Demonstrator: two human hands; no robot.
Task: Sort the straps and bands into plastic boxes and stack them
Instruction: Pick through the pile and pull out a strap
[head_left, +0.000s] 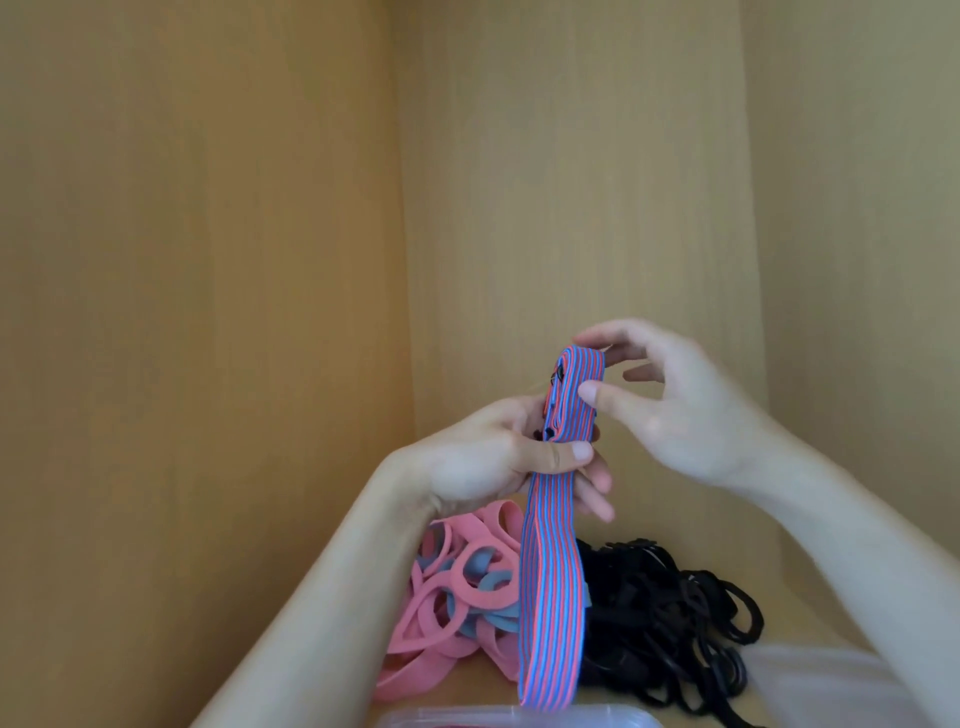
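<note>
While your left grip (498, 457) clamps the striped strap (550, 597) mid-length, your right grip (675, 405) pinches its folded top; pink bands (441, 652) lie below.

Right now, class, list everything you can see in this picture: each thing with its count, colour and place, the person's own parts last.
striped strap: one, blue and red, held upright in the middle, folded at the top
pink bands: a pile, count unclear, pink, left of the strap
blue-grey bands: a few, among the pink ones
black straps: a tangled pile, black, right of the strap
near box: one, clear plastic, bottom edge, only partly seen
right box: one, clear plastic, bottom right, box or lid unclear
wooden walls: light brown, left, back and right
left hand: grips the strap midway
right hand: fingers curl round the strap's top fold
</note>
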